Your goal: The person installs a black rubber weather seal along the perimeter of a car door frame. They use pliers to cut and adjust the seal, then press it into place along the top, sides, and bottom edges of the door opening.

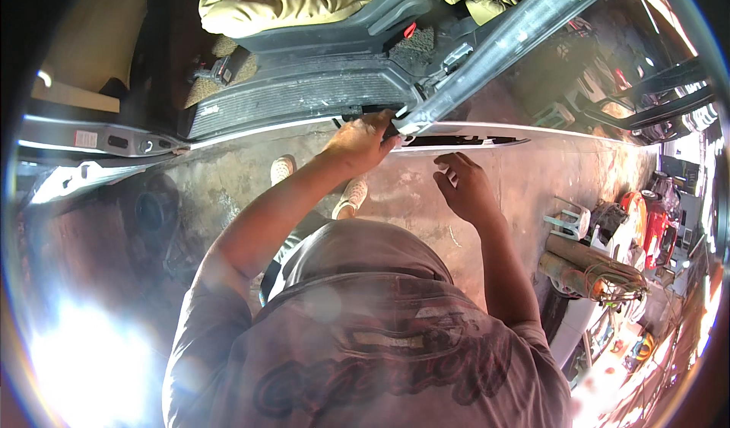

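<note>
My left hand (pixel 360 144) reaches forward to the outer edge of a vehicle's door sill (pixel 304 93). Its fingers are closed round a small dark piece (pixel 391 130) at the foot of a grey metal pillar (pixel 487 59); most of that piece is hidden by the hand. My right hand (pixel 465 187) hovers to the right, lower than the left and apart from the vehicle, its fingers loosely bent and nothing visible in them. Just beyond it, a dark narrow slot (pixel 464 140) runs along the lower body edge.
A yellow seat (pixel 281 14) is inside the doorway. An open door (pixel 99 137) stands at the left. On the right lie a stool (pixel 570 217), brownish cylinders (pixel 582 257) with cords, and a red object (pixel 655 234). My shoes (pixel 352 194) rest on the concrete floor (pixel 411 223).
</note>
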{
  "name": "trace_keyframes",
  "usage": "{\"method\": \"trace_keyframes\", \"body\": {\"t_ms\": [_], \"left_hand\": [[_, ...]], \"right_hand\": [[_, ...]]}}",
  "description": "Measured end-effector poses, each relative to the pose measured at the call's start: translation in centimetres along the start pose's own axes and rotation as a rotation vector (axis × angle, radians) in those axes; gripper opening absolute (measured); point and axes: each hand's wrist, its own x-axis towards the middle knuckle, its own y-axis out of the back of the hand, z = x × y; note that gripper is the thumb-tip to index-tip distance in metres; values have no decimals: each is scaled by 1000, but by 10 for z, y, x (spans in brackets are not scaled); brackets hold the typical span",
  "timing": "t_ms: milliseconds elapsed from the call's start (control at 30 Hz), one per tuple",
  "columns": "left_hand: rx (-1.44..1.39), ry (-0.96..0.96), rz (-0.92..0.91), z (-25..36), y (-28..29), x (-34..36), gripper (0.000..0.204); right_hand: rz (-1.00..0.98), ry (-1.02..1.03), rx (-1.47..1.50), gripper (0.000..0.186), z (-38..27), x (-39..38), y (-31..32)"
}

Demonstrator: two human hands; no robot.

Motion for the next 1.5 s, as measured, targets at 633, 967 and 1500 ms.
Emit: {"method": "trace_keyframes", "body": {"t_ms": [633, 967, 1500], "left_hand": [[414, 42, -59, 19, 2, 8, 40], [341, 146, -100, 48, 41, 3, 29], [188, -495, -303, 37, 96, 59, 24]], "right_hand": [[200, 197, 46, 36, 59, 1, -42], [288, 126, 330, 88, -12, 48, -63], [741, 29, 274, 85, -43, 59, -108]]}}
